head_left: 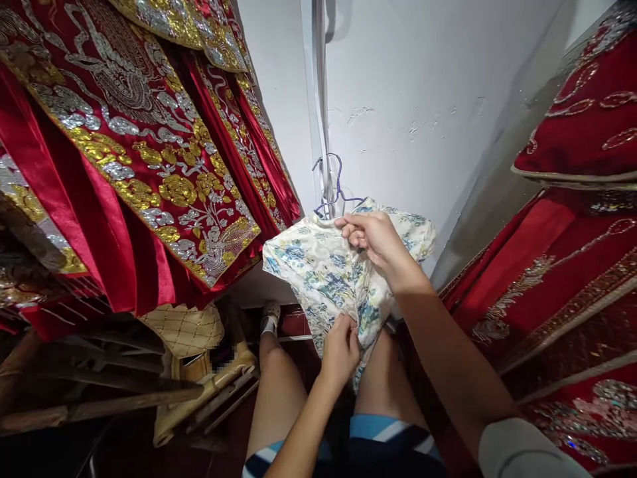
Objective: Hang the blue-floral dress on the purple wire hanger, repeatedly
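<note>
Pinching cream blue-floral fabric blouse with right hand high, left hand low; likely straightening it, next needing tension.

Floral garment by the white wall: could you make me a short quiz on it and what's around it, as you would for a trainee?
1. Multiple choice: what colour is the hanger at the neck of the floral garment?
A) yellow
B) purple
C) green

2. True or false: the person's right hand is nearer the garment's neckline than the left hand.

3. Fill in the blank: the red cloth with gold and silver flowers hangs on the ____ side of the picture.

Key: 1. B; 2. true; 3. left
</note>
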Action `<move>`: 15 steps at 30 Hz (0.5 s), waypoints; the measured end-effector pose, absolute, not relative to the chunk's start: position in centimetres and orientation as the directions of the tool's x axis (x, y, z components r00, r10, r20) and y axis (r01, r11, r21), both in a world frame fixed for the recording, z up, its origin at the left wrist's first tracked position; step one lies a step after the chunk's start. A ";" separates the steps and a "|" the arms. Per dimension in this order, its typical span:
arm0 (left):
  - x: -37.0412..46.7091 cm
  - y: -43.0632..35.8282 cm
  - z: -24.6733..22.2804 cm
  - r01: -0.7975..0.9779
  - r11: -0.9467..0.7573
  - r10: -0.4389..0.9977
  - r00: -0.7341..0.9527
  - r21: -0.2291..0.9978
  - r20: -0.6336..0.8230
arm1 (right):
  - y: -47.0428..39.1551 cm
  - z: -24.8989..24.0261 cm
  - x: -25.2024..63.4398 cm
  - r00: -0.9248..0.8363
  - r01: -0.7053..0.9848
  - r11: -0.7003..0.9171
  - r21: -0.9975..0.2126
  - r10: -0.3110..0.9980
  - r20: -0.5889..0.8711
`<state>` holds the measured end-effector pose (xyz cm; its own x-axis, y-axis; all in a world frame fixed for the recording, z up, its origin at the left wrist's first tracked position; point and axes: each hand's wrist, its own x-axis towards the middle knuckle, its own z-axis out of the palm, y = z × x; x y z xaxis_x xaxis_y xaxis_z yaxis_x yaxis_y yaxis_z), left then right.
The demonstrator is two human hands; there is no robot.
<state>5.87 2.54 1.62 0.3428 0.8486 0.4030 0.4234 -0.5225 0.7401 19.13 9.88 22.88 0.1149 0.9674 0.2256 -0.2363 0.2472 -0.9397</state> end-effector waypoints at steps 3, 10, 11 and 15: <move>5.1 3.9 3.2 0.417 -0.550 0.822 0.422 0.724 0.382 | 9.7 22.2 19.0 0.119 -0.249 0.262 -0.932 0.964 0.238; 2.9 9.8 16.0 0.306 -0.780 0.604 0.137 0.546 0.785 | 8.4 20.8 19.0 0.082 -0.122 0.357 -0.926 0.933 0.349; 3.0 10.7 17.8 0.313 -0.802 0.575 0.173 0.509 0.800 | 8.3 20.9 18.9 0.080 -0.118 0.374 -0.920 0.927 0.367; 3.9 12.8 21.9 0.365 -0.872 0.461 0.385 0.326 0.800 | 9.4 20.2 18.5 0.111 -0.078 0.420 -0.904 0.905 0.411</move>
<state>3.86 12.79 21.86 0.3853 0.4608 0.7995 0.3655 -0.8717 0.3263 18.47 9.39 20.21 0.1112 0.9050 0.4105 -0.0778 0.4198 -0.9043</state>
